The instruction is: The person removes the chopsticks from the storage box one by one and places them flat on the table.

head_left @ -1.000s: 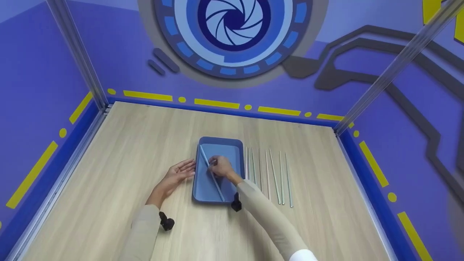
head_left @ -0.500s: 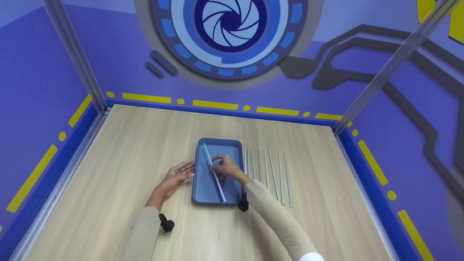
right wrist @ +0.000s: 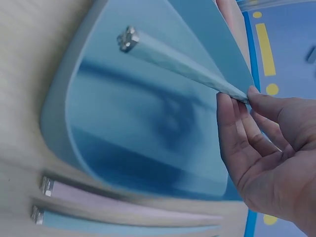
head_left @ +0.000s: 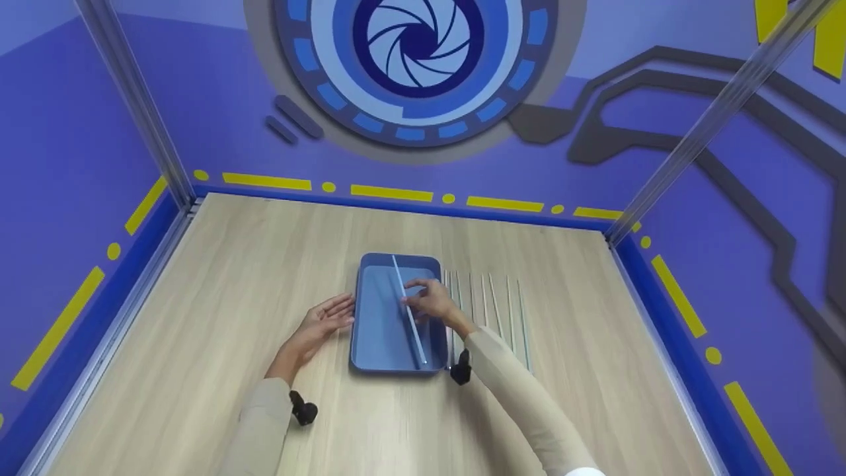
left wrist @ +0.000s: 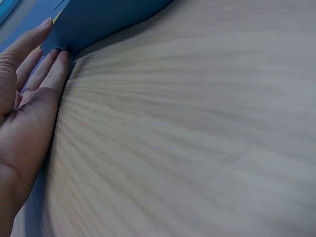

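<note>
My right hand [head_left: 433, 303] pinches a light-blue chopstick [head_left: 414, 330] between thumb and fingers, above the right half of a blue rectangular tray [head_left: 377, 350]. Seen from the right wrist, this chopstick [right wrist: 182, 64] has a silver patterned end and casts a shadow on the tray floor. My left hand [head_left: 324, 322] lies palm inward, fingers extended, its tips against the tray's left wall. The left wrist view shows those fingertips at the base of the tray wall [left wrist: 108, 19]. Several thin chopsticks [head_left: 485, 297] lie on the table right of the tray, partly hidden by my right arm.
Beside the tray in the right wrist view lie a pale pink chopstick [right wrist: 108, 203] and a light-blue one below it. The wooden table [head_left: 277, 238] is bounded by blue-purple panels and metal posts [head_left: 125, 99].
My right hand has moved right across the tray with the chopstick, from near its left side to its right half. My left hand has stayed at the tray's left wall.
</note>
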### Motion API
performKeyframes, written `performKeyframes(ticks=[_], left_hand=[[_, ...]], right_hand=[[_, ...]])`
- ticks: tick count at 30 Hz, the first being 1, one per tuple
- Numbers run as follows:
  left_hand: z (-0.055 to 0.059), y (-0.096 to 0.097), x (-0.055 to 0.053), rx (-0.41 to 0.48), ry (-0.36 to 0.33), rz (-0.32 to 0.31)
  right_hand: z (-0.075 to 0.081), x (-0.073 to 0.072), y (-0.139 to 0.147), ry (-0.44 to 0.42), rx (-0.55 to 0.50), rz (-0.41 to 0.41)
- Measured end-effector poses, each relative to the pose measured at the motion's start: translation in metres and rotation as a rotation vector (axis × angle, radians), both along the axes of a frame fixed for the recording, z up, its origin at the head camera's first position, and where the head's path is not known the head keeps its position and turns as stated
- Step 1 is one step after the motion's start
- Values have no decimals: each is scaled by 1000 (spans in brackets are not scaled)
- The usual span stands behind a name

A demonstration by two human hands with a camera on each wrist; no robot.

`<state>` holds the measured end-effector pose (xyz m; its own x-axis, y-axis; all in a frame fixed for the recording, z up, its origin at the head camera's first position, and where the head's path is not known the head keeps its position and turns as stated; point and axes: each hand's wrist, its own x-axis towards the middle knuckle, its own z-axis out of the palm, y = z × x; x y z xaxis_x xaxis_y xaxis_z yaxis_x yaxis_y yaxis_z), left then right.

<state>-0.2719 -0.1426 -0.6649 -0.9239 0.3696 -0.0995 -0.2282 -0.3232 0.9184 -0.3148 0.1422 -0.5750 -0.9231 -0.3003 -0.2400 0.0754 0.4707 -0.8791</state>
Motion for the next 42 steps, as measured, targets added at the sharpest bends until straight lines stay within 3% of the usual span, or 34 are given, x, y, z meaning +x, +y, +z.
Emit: performKeyframes(ticks=[5, 17, 26, 42], left_hand=[[0, 0, 2, 17, 4, 22], [1, 3, 1, -2, 4, 18], [3, 2, 1, -28, 5, 13], [6, 2, 3, -34, -10, 19]], right_hand=[[0, -1, 9, 18, -19, -12], [-1, -2, 35, -1, -95, -144], [6, -3, 56, -24, -139, -215], [15, 5, 128, 8, -135, -303]])
